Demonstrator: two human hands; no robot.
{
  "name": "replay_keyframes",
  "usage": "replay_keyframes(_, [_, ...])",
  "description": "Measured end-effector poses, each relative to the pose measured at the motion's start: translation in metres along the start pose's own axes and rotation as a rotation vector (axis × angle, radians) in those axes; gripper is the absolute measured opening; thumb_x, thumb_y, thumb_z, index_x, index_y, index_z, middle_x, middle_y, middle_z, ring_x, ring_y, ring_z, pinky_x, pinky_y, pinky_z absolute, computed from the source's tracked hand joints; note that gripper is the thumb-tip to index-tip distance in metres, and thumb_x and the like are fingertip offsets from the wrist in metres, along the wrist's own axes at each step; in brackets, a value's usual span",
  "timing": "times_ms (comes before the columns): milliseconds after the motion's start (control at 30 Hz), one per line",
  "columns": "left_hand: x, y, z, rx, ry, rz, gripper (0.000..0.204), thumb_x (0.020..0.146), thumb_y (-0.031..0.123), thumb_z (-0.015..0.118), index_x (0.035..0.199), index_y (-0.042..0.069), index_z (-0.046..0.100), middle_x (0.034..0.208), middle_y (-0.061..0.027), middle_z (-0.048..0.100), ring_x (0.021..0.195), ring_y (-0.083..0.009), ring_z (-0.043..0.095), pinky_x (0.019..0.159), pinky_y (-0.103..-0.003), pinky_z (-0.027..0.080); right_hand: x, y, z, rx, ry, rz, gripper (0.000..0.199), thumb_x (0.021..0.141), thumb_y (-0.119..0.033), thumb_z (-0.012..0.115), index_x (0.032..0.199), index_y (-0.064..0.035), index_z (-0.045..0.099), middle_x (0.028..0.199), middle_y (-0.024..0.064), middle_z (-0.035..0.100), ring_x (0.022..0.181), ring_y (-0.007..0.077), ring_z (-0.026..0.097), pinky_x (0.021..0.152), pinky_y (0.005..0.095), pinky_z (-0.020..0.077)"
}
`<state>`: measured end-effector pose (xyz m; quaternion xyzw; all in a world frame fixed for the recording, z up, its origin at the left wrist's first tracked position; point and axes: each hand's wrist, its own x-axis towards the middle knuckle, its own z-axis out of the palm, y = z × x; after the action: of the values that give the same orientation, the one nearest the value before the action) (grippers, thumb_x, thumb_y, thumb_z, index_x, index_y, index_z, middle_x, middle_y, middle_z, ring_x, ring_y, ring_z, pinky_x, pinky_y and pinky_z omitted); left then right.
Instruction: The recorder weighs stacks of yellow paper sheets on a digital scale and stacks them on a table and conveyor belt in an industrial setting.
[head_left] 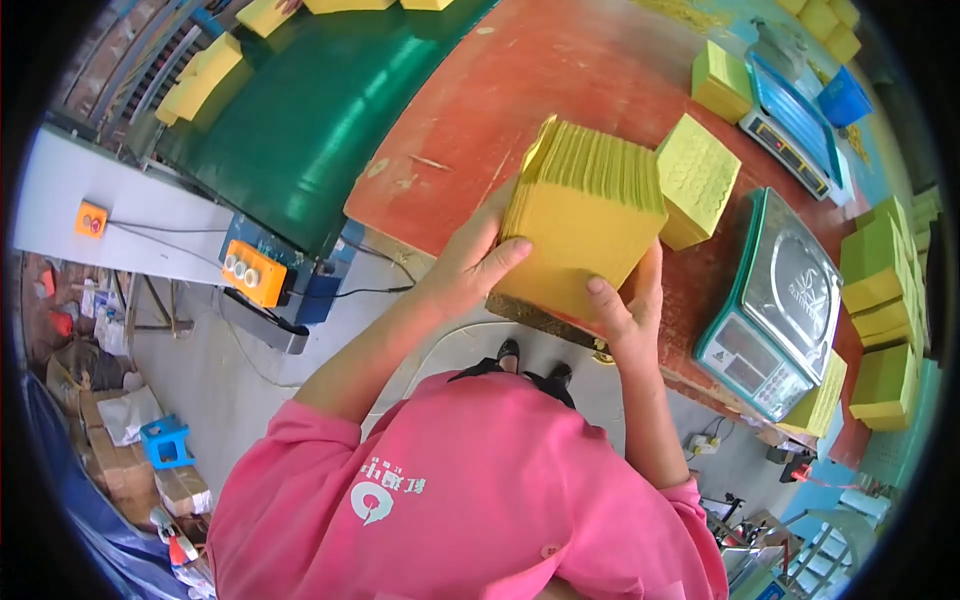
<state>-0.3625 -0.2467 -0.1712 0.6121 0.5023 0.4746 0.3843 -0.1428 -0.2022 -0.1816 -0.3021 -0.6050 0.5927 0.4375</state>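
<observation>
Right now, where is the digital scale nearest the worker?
In the head view, the nearest digital scale sits on the red table at the person's right, just beyond the right hand gripping the yellow paper stack.

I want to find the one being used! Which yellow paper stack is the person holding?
The big deep-yellow stack at the red table's near edge. Both hands, left and right, clasp it; the other stacks lie untouched.

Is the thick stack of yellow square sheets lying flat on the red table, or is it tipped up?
Tipped up: the thick stack of yellow square sheets leans, its broad face toward the camera, gripped by the left hand and right hand.
</observation>
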Motion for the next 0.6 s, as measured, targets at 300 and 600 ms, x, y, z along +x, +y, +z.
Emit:
replay_keyframes(300, [-0.014,-0.021,-0.004,-0.085,0.086,-0.048,0.091,0.079,-0.003,0.073,0.153,0.010,0.022,0.154,-0.0115,0.029,0.140,-0.0246,0.035,0.108,-0.038,0.041,-0.001,0.049,-0.001,-0.048,-0.013,0.016,0.086,0.083,0.002,0.066,0.153,-0.0062,0.018,0.149,0.0126,0.036,0.135,0.0235,0.039,0.109,0.0381,0.0376])
replay_keyframes(600, [-0.014,-0.021,-0.014,0.198,0.085,0.096,0.082,0.076,-0.004,0.074,0.146,0.014,0.038,0.150,-0.0130,0.036,0.135,-0.0282,0.042,0.106,-0.038,0.044,-0.002,0.046,0.001,0.038,0.003,0.036,0.086,0.083,0.003,0.067,0.153,-0.0072,0.019,0.149,0.0127,0.035,0.135,0.0235,0.040,0.108,0.0380,0.0395])
